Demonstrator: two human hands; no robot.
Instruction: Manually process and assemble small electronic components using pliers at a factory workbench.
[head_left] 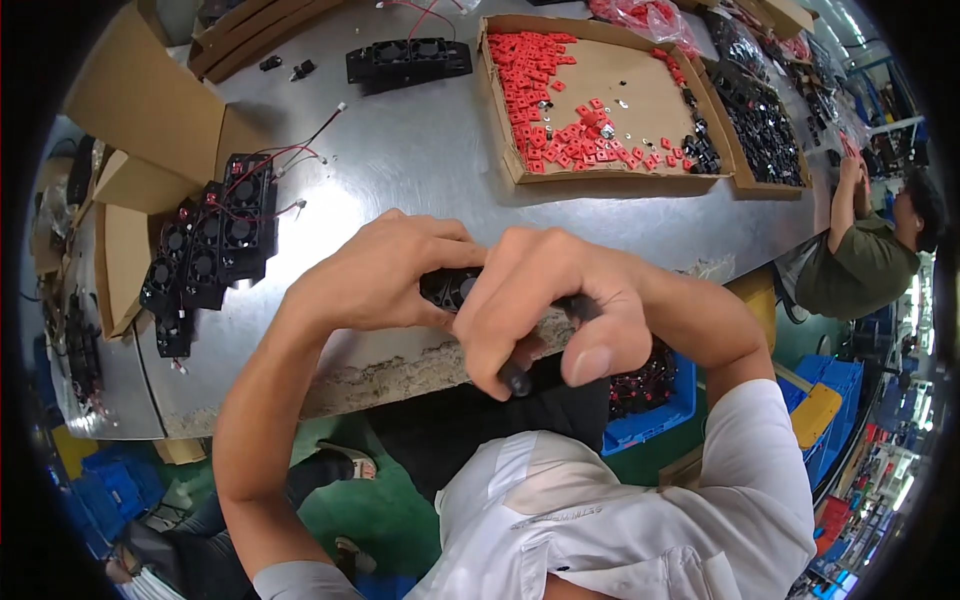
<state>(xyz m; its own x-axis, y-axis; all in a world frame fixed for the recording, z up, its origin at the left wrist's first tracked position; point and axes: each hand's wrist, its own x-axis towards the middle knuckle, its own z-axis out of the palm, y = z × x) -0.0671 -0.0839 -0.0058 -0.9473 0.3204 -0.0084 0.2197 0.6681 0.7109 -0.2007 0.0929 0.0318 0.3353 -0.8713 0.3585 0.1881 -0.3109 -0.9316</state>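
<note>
At the near edge of the metal table, my left hand is closed around a black fan unit, of which only part of a round fan shows between the hands. My right hand is wrapped round a black-handled tool that looks like pliers; two dark grip ends show, while its working end is hidden behind my fingers. Both hands are close together, the right one partly covering the fan unit. To the left lie several black double-fan units with red and black wires, some overlapping.
A shallow cardboard tray holds red square parts and small black pieces. Beside it stands another box of black parts. Another fan unit lies at the back. A blue crate stands below the table edge. A co-worker is at right.
</note>
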